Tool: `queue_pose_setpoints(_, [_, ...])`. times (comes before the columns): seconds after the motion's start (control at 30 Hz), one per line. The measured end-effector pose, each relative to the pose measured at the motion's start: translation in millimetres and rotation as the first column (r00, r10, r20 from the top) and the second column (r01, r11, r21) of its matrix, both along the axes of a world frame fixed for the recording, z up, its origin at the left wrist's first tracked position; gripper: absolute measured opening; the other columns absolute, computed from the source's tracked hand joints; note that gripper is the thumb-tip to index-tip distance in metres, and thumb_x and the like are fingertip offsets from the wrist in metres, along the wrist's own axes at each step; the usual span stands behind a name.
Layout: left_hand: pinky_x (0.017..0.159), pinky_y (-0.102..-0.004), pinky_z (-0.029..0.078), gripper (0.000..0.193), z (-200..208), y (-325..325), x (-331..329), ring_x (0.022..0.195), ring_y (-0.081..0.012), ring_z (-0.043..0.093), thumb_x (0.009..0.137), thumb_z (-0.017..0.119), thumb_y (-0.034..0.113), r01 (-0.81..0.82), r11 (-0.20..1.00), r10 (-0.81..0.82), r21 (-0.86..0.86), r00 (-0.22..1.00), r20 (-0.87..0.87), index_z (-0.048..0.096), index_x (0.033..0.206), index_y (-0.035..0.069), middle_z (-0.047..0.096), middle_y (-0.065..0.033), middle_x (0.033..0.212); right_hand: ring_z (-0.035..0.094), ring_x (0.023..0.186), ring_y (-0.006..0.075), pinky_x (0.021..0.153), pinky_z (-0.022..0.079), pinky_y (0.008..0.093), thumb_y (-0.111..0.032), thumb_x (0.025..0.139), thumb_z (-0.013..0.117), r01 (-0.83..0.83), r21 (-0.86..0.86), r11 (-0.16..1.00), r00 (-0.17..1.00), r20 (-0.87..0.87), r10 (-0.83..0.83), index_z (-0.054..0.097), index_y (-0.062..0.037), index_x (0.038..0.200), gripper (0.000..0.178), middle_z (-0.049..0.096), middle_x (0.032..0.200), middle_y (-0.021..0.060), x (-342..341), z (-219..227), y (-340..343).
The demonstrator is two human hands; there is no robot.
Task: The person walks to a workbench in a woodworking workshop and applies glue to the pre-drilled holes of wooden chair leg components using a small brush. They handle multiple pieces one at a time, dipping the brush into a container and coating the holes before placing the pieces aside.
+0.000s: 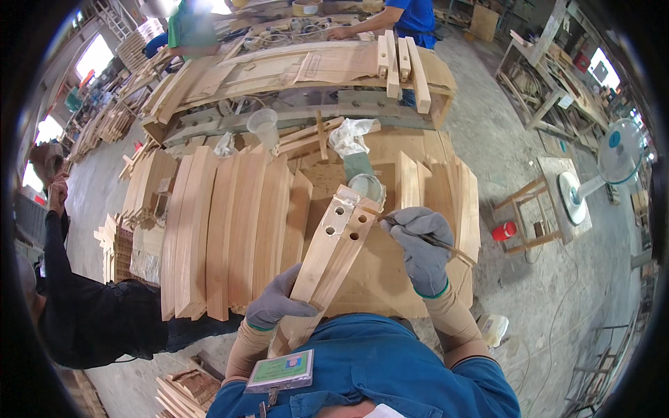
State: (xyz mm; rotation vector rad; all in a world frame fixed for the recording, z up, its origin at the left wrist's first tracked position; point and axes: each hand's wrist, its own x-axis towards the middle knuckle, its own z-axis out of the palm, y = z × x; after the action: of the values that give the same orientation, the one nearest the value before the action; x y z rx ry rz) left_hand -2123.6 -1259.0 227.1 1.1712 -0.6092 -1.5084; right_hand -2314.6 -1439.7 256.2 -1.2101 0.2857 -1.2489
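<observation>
Two pale wooden bars (322, 259) lie side by side, slanting up from my body, with round holes near their far ends. My left hand (282, 301), in a grey glove, is closed around their lower part. My right hand (423, 244), also gloved, pinches a thin brown stick (456, 252). The stick's left tip reaches the bars' far end; whether it touches is too small to tell. Just behind that end stands a whitish plastic cup (367, 187), partly hidden by the bars. A crumpled white cloth (350, 136) lies farther back.
Wooden boards (233, 230) stand in a row at the left, with more boards (453, 198) at the right, on a cardboard-covered table (369, 282). Another plastic cup (263, 127) sits behind. A black-sleeved person (97, 317) is close on the left. A fan (582, 188) stands right.
</observation>
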Motion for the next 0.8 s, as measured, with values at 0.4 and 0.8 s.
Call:
queue_pose_setpoints(0.4, [0.097, -0.0296, 0.037, 0.089, 5, 1, 0, 0.113, -0.0166, 0.049, 0.053, 0.078, -0.001, 0.062, 0.997, -0.061, 0.04, 0.998, -0.031, 0.04, 0.133, -0.002, 0.055, -0.0081, 0.12, 0.062, 0.09, 0.0235, 0.083, 0.052, 0.0349, 0.015, 0.075, 0.06, -0.005, 0.077, 0.997, 1.0, 0.029, 0.003, 0.049, -0.0018, 0.079, 0.02, 0.061, 0.094, 0.0148, -3, -5, -7])
queue_pose_setpoints(0.8, [0.096, -0.028, 0.037, 0.088, 2, 1, -1, 0.112, -0.0155, 0.05, 0.052, 0.079, -0.002, 0.079, 0.996, -0.079, 0.041, 0.997, -0.003, 0.041, 0.132, -0.002, 0.055, -0.0064, 0.12, 0.062, 0.087, 0.0249, 0.084, 0.051, 0.0377, 0.015, 0.074, 0.06, 0.009, -0.102, 0.995, 0.996, 0.086, -0.001, 0.052, -0.0009, 0.074, 0.018, 0.063, 0.089, 0.0143, -2, -16, -18])
